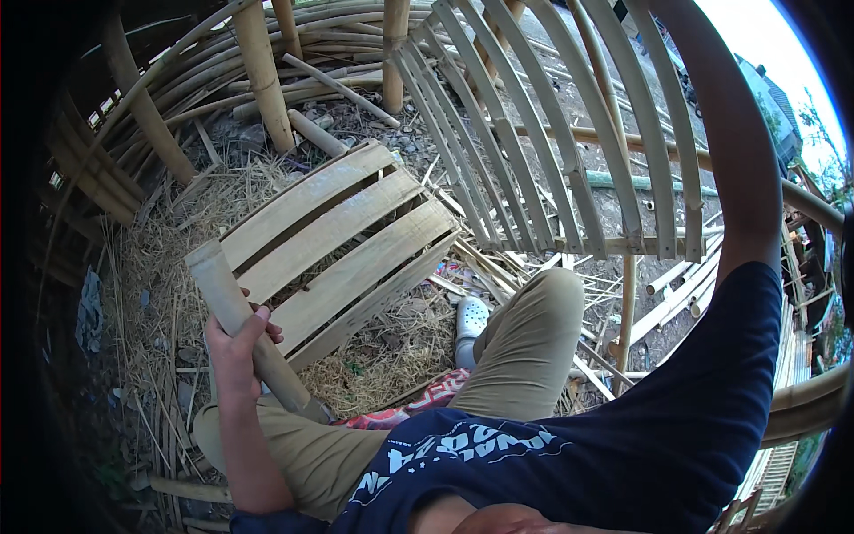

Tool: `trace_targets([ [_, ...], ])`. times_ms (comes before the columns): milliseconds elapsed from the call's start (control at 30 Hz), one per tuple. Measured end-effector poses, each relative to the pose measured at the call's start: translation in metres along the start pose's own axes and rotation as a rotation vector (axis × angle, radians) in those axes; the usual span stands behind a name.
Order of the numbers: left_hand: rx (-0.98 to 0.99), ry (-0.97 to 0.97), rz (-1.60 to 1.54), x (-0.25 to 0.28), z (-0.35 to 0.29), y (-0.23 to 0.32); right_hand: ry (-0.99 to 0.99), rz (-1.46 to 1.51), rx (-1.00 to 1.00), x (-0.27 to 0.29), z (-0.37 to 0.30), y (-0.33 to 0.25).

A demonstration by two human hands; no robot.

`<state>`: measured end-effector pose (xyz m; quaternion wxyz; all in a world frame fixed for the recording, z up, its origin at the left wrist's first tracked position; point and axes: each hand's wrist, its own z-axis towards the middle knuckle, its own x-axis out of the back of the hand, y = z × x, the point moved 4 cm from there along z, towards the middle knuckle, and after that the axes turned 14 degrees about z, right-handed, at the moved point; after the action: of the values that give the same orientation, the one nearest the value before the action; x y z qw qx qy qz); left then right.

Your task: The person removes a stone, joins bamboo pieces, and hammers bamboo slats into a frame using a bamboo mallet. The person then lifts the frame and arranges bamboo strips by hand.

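My left hand (pixel 237 349) is wrapped round a thick bamboo crosspiece (pixel 224 287) at the near left end of a small slatted panel. Several wide, pale bamboo slats (pixel 325 227) run from that crosspiece toward the far right, with gaps between them. My right arm (pixel 731 133) stretches up along the right side and leaves the picture at the top, so the right hand is out of sight. Beside that arm stands a larger bamboo slat panel (pixel 569 169), its long narrow strips joined to a crossbar (pixel 614 245) at the lower end.
Bamboo posts (pixel 264 80) and stacked poles (pixel 329 31) stand at the far left. Straw and wood shavings (pixel 165 267) cover the ground. A white clog (pixel 471 317) and a red patterned cloth (pixel 418 405) are by my legs. Bamboo pieces (pixel 680 298) lie at the right.
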<state>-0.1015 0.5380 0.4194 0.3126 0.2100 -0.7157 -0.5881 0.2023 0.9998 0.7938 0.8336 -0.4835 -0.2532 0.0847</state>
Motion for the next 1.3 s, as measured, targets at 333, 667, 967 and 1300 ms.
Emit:
trace_targets([
  [333, 0.015, -0.005, 0.015, -0.021, -0.006, -0.022, 0.540, -0.087, 0.071, 0.162, -0.103, 0.126],
  [667, 0.043, -0.081, 0.104, -0.062, -0.011, -0.037, 0.778, 0.088, 0.169, 0.129, -0.196, 0.271],
  [967, 0.037, -0.136, 0.194, -0.109, 0.022, -0.053, 0.815, -0.097, 0.175, 0.108, -0.221, 0.334],
  [1300, -0.261, -0.312, -0.025, -0.215, 0.152, -0.119, 0.945, -0.104, 0.189, 0.061, -0.158, 0.433],
])
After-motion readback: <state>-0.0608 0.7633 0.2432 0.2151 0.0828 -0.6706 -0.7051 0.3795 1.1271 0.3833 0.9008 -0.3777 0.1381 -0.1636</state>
